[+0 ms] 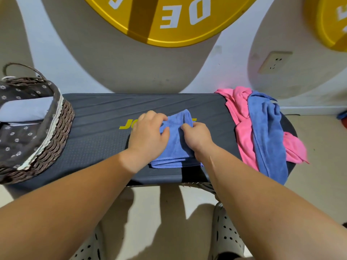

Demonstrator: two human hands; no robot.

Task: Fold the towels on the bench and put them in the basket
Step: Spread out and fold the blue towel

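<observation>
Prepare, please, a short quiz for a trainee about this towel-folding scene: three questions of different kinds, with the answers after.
1. True or false: the woven brown basket with flowered lining stands at the right end of the dark grey padded bench.
2. How many hands grip the small blue cloth towel at mid-bench? A none; B one; C two.
3. Fill in: the loose heap at the bench's right end holds a long blue towel and a ____ towel.
Key: 1 false, it stands at the left end. 2 C, the left hand and the right hand. 3 pink: the pink towel.
</observation>
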